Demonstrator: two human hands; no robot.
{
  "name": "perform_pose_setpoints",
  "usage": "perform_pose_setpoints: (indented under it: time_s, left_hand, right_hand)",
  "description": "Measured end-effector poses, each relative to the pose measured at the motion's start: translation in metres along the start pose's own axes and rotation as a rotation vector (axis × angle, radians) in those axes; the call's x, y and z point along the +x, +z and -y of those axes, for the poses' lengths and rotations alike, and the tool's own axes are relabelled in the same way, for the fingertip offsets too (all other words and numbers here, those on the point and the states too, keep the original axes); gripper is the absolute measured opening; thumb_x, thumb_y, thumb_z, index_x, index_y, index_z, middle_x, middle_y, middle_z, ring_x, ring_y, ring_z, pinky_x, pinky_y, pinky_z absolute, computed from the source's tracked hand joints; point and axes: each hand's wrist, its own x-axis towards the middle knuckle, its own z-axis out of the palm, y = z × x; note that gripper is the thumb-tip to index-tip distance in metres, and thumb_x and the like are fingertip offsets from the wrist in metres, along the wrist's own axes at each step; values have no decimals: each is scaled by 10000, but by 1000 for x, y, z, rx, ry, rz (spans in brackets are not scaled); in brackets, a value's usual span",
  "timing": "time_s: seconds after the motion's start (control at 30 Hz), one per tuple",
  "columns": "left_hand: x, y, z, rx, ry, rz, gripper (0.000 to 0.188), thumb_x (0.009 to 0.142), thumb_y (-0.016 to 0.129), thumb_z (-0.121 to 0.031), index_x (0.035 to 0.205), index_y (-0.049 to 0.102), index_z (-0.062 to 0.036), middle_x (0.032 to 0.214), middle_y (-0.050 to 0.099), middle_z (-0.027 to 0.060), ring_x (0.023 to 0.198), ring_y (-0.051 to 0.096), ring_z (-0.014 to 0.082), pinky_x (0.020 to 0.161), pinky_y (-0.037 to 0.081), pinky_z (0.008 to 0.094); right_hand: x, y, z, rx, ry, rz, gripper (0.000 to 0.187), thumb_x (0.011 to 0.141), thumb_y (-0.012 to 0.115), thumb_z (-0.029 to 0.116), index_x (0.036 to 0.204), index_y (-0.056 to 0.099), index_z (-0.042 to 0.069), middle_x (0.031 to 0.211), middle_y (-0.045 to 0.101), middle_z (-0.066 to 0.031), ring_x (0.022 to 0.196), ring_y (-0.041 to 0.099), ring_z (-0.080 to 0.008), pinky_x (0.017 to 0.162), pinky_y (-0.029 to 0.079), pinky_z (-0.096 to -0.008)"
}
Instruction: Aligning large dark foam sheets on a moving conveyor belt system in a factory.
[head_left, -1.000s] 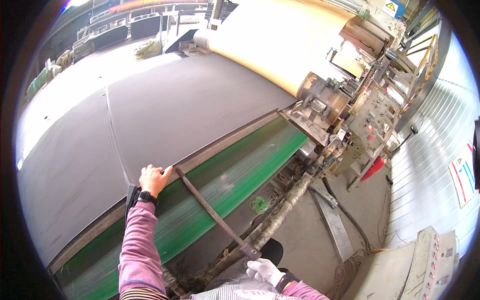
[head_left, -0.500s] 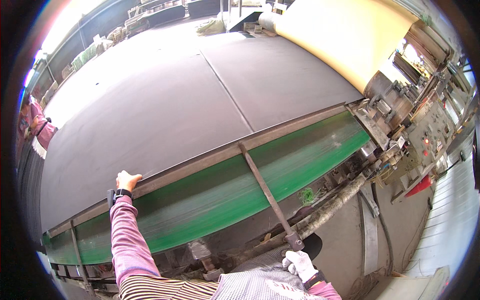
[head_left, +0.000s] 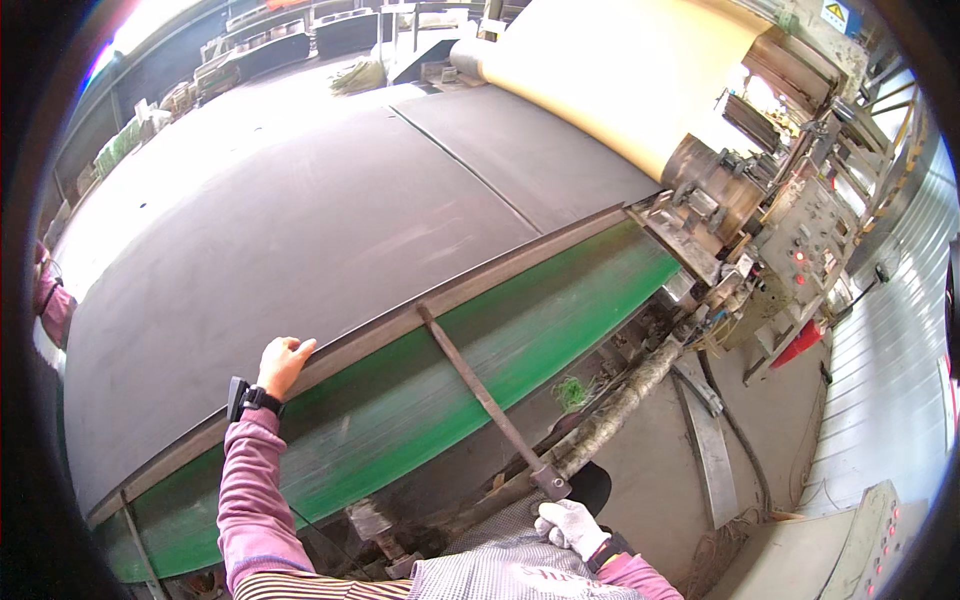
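Observation:
A large dark grey sheet [head_left: 290,230] lies over a green belt [head_left: 480,350], its near edge along a metal bar [head_left: 380,335]. At that edge, my bare left hand [head_left: 283,366] is closed on the sheet, thumb towards the right. A narrow seam parts this sheet from a second dark sheet [head_left: 530,150] on the right. My gloved right hand [head_left: 572,528] is low by my body with curled fingers, close to the collar [head_left: 550,483] of a slanting metal rod [head_left: 480,390]. Whatever its fingers may hold is hidden.
A wide yellow roll [head_left: 620,80] spans the far right end of the sheets. Beside it stand machine parts and a control panel [head_left: 800,235] with red lights. At the far left edge, another person's sleeve [head_left: 55,305] shows. A wrapped pipe [head_left: 625,420] runs below the belt.
My left hand and the dark sheets have shifted right relative to the slanting rod; the seam now lies farther from it. The view has turned somewhat. My right hand stays by the rod's collar.

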Motion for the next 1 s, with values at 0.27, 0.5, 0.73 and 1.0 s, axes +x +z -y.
perform_pose_setpoints:
  time_s: [0.27,0.5,0.73,1.0]
  left_hand:
    - [-42,-51,153,379,-344,-317,552,936,420,-452,797,665,23,889,643,254,873,611,408,782,468,493]
    - [-51,-18,152,293,-120,-338,428,913,528,-331,671,586,17,767,580,197,788,561,367,740,440,463]
    - [-37,16,14,247,99,-334,433,889,550,-355,665,606,11,776,590,170,812,564,348,747,446,443]
    - [13,65,-110,292,156,-189,581,877,503,-509,737,684,24,823,640,187,879,604,333,793,475,421]
  right_hand:
    - [-1,-3,-8,45,-82,44,200,880,617,233,939,623,42,691,642,-54,428,484,-70,384,363,-213]
    - [1,-6,-6,-3,-39,58,206,877,618,276,914,627,74,706,646,-34,429,474,-52,377,339,-197]
    - [7,-9,-11,17,-44,72,233,871,615,285,968,632,74,735,654,-28,431,474,-57,376,331,-196]
    - [5,-6,-8,-64,-26,42,253,886,575,290,987,615,62,751,637,-32,450,455,-64,389,335,-214]
